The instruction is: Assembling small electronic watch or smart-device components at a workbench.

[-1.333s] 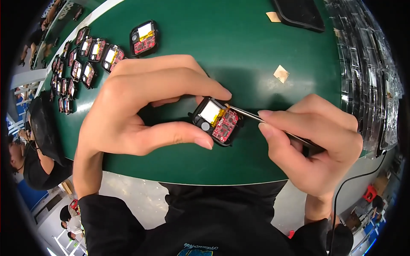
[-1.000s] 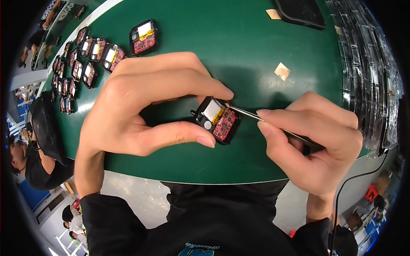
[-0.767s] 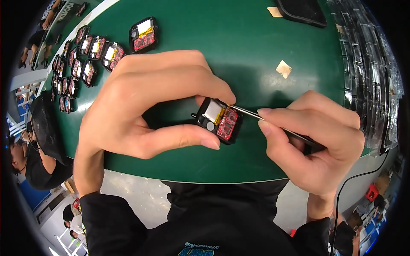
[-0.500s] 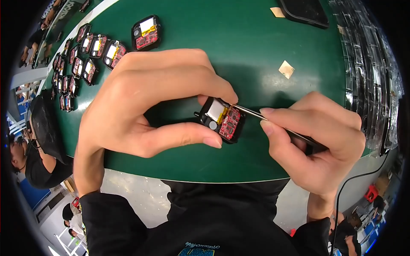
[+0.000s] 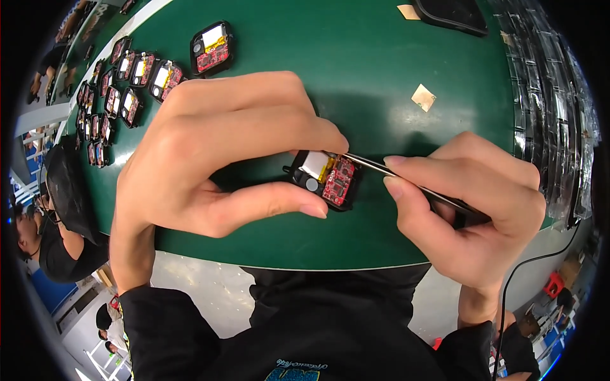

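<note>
Between the thumb and fingers of my left hand (image 5: 222, 152) sits a small black device housing (image 5: 351, 202), its inside facing up. A red circuit board (image 5: 340, 181), a silver-white battery (image 5: 315, 164) with yellow tape and a round grey disc fill it. My right hand (image 5: 473, 209) pinches a pair of metal tweezers (image 5: 372, 163). The tips of the tweezers reach the housing's upper edge beside my left index fingertip, which partly hides them. What the tips touch there is too small to make out.
Several similar opened devices (image 5: 143, 68) stand at the upper left of the green table (image 5: 356, 57), one larger-looking device (image 5: 211, 47) apart from them. A tan square piece (image 5: 423, 98) lies at the right, near a black tray-like object (image 5: 452, 14). Clear plastic strips (image 5: 549, 120) line the right edge.
The device and both hands have shifted very slightly left. The tweezer tips stay at the housing's upper edge, and the grips are unchanged.
</note>
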`<action>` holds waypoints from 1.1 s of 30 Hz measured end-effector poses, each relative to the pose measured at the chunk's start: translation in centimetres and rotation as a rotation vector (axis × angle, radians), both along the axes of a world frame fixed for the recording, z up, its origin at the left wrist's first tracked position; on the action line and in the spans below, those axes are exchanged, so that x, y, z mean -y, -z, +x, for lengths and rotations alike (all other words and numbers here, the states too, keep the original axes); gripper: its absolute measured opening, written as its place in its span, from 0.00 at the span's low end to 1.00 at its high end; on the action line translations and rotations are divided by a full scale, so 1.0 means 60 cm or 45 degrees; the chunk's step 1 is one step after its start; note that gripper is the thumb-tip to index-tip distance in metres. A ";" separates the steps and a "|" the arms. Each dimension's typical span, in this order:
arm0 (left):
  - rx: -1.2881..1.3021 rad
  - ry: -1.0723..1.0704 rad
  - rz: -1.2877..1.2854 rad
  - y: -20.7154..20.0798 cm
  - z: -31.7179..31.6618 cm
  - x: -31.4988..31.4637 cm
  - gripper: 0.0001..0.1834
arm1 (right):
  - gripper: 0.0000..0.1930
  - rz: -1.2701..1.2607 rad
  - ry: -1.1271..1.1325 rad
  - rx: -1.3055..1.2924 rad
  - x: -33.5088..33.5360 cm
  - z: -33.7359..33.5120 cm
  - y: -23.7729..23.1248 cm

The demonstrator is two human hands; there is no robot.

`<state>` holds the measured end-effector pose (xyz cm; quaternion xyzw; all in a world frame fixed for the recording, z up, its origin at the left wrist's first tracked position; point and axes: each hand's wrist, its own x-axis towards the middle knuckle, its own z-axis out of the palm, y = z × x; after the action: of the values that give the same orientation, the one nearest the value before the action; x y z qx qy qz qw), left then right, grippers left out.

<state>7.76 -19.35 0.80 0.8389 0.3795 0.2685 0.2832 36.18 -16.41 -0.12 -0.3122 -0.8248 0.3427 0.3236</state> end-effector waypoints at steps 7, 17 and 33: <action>0.013 -0.026 0.021 0.001 0.006 0.002 0.33 | 0.12 0.069 -0.023 -0.056 -0.001 0.000 0.008; 0.005 -0.034 0.012 0.001 0.005 0.004 0.34 | 0.13 0.096 0.007 -0.106 0.003 0.001 0.015; 0.002 -0.025 0.001 -0.005 0.005 0.001 0.32 | 0.15 0.243 -0.049 -0.165 0.003 0.000 0.027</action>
<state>8.07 -19.42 1.13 0.8349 0.3875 0.2721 0.2804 36.17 -16.60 -1.73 -0.2414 -0.8367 0.2884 0.3980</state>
